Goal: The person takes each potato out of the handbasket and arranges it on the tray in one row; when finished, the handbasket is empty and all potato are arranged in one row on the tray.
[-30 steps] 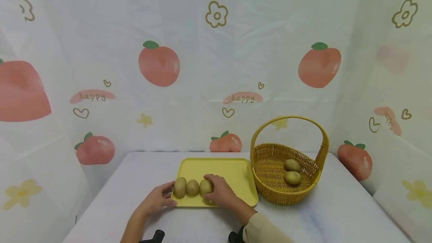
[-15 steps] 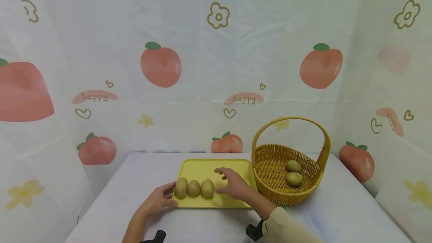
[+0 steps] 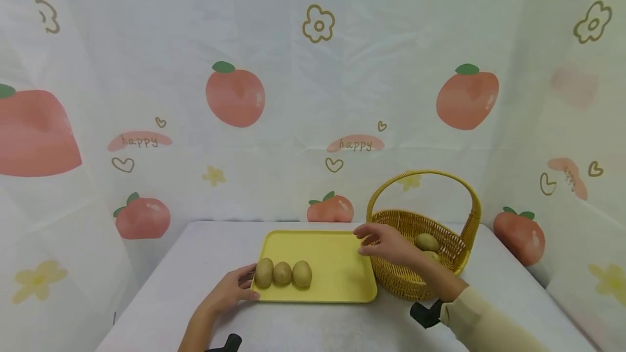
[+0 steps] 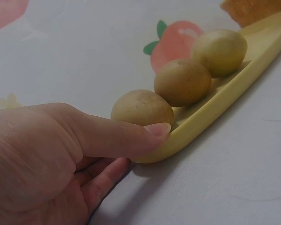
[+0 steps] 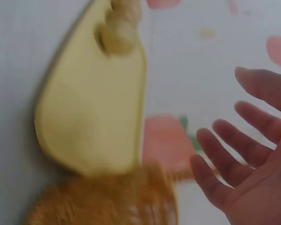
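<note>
On the yellow tray point(image 3: 337, 270), three potatoes point(image 3: 282, 274) sit in a row at its front left. Your left hand point(image 3: 229, 292) pinches the tray's left corner, thumb on the rim. Your right hand point(image 3: 388, 243) hovers over the wicker basket point(image 3: 401, 278), fingers spread, holding nothing; two potatoes inside point(image 3: 427, 242).

Cream sleeve point(image 3: 481, 322), black wrist strap point(image 3: 424, 314)

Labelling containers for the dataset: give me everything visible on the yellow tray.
The yellow tray is a shallow rounded rectangle with a low raised rim, smooth like plastic, lying flat on the white table. Three potatoes sit in a row along its near left side. The left hand holds its near left corner, thumb on the rim. The wicker basket stands at its right edge.
</note>
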`<state>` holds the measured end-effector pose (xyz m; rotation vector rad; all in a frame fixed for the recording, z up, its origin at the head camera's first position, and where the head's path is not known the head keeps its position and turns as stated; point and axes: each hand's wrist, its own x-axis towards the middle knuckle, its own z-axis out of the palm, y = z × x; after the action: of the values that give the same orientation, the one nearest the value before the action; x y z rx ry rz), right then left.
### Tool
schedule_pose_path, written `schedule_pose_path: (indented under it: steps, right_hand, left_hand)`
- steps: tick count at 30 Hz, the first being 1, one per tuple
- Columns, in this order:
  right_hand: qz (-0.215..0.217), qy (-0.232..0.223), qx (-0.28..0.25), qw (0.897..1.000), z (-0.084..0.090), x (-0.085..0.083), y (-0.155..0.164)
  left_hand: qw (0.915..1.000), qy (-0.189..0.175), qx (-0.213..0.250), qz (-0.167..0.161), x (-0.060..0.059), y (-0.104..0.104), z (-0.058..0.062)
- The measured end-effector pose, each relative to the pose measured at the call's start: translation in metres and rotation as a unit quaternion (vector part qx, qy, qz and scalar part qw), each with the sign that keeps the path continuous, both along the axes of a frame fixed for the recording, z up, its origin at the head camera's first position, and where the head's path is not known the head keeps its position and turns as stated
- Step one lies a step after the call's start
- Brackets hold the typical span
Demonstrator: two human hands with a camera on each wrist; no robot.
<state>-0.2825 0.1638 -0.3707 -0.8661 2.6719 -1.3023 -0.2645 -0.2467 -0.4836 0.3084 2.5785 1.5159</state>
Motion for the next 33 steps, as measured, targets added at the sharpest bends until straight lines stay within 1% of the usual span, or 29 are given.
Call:
schedule_pose_path:
  steps: [2,5,7,10,12,14,17,20,27,33]
  right_hand:
    - [0.002,-0.007,0.011,1.000,0.006,-0.004,0.014]
    - [0.014,-0.032,0.029,0.999,0.012,-0.013,0.034]
    - [0.027,-0.054,0.043,0.997,0.015,-0.019,0.047]
    - [0.036,-0.089,0.060,0.994,0.017,-0.026,0.062]
    - [0.031,-0.109,0.067,0.991,0.016,-0.030,0.072]
    - [0.024,-0.126,0.069,0.989,0.012,-0.033,0.080]
    - [0.015,-0.134,0.078,0.988,0.006,-0.036,0.091]
    - [0.006,-0.139,0.085,0.987,0.001,-0.035,0.101]
    - [-0.032,-0.152,0.103,0.983,-0.008,-0.033,0.116]
    - [-0.044,-0.162,0.116,0.979,-0.017,-0.031,0.125]
  left_hand:
    - [1.0000,-0.003,0.002,0.004,0.000,0.000,0.000]
    - [0.9999,-0.005,0.002,0.011,0.001,-0.001,0.000]
    - [1.0000,-0.003,0.003,0.008,0.002,-0.002,0.000]
    - [1.0000,0.003,0.004,-0.003,0.002,-0.002,-0.001]
    - [0.9999,0.004,0.007,-0.009,0.002,-0.002,-0.001]
    - [1.0000,0.003,0.007,-0.006,0.002,-0.002,-0.001]
    - [1.0000,-0.001,0.005,0.000,0.001,-0.001,-0.001]
    - [1.0000,0.001,0.004,-0.005,0.001,0.000,-0.001]
    - [1.0000,0.001,0.003,-0.009,0.001,0.000,0.001]
    - [1.0000,0.000,0.003,-0.006,0.002,0.000,0.002]
